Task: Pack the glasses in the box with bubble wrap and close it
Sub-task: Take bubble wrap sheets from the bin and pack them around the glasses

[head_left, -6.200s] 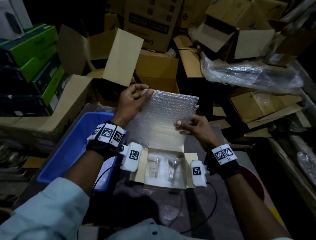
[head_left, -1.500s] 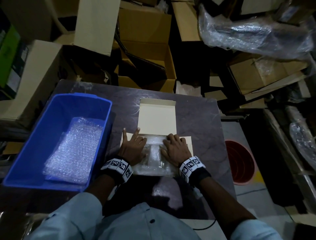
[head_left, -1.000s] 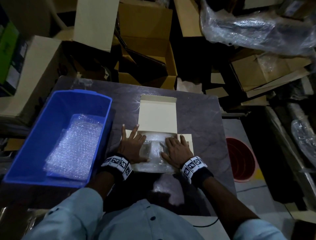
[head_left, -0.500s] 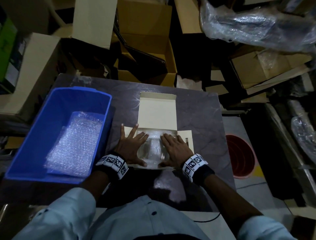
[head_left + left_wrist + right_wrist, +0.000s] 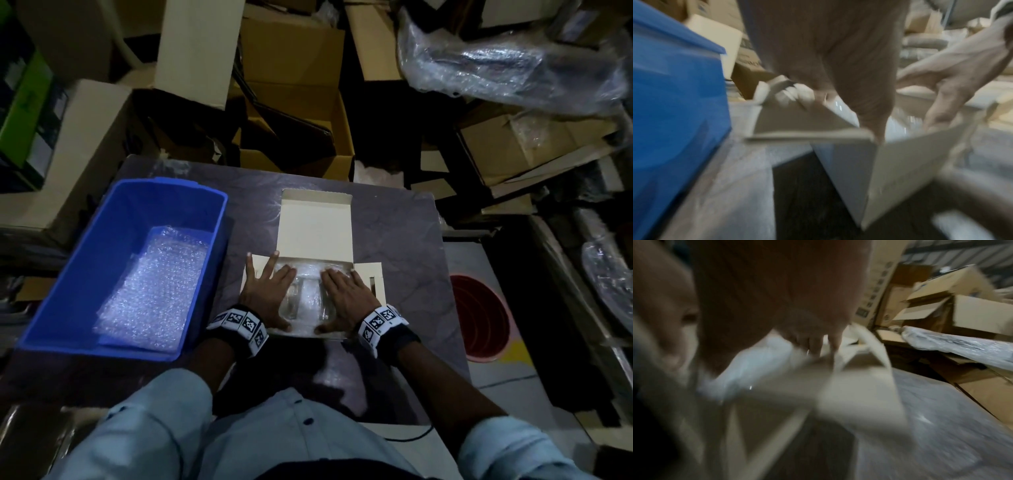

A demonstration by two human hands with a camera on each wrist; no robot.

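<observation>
Dark marbled table (image 5: 394, 246), blue bin (image 5: 78, 308) at left, open box (image 5: 317, 226) ctr

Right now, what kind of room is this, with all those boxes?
Probably a storeroom or packing area. Open cardboard cartons are piled behind the table, a plastic-wrapped bundle lies on them, and a blue bin holds spare bubble wrap.
</observation>
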